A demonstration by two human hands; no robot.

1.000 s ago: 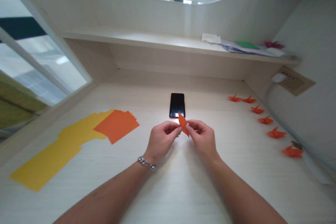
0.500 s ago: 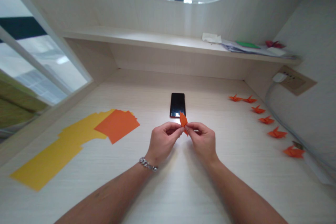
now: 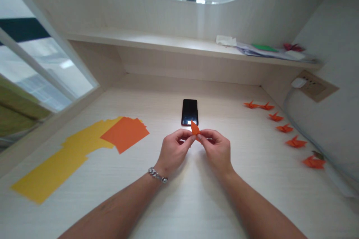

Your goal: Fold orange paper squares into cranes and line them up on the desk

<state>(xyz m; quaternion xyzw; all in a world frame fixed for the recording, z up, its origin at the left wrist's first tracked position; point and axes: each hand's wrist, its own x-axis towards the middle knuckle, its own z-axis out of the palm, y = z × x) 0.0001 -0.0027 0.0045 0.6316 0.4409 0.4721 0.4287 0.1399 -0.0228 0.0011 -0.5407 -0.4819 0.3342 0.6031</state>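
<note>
Yellow sheets (image 3: 50, 173) spread across the left of our pale counter (image 3: 151, 97), and orange sheets (image 3: 125, 134) overlap their right end. Next is our left hand (image 3: 173, 149), a silver chain bracelet (image 3: 157, 175) at its wrist. Ahead, a dark phone (image 3: 190, 110) lies flat. Our folded orange paper (image 3: 195, 127), small and pointed, is mid-counter, pinched between the fingers of both hands, its upper tip overlapping the phone's near edge from where we look. Our right hand (image 3: 218, 149) mirrors the left, thumbs close together. Farther right, we have six folded orange figures (image 3: 284, 128) in a curving line, beside a grey cable (image 3: 296, 128).
</note>
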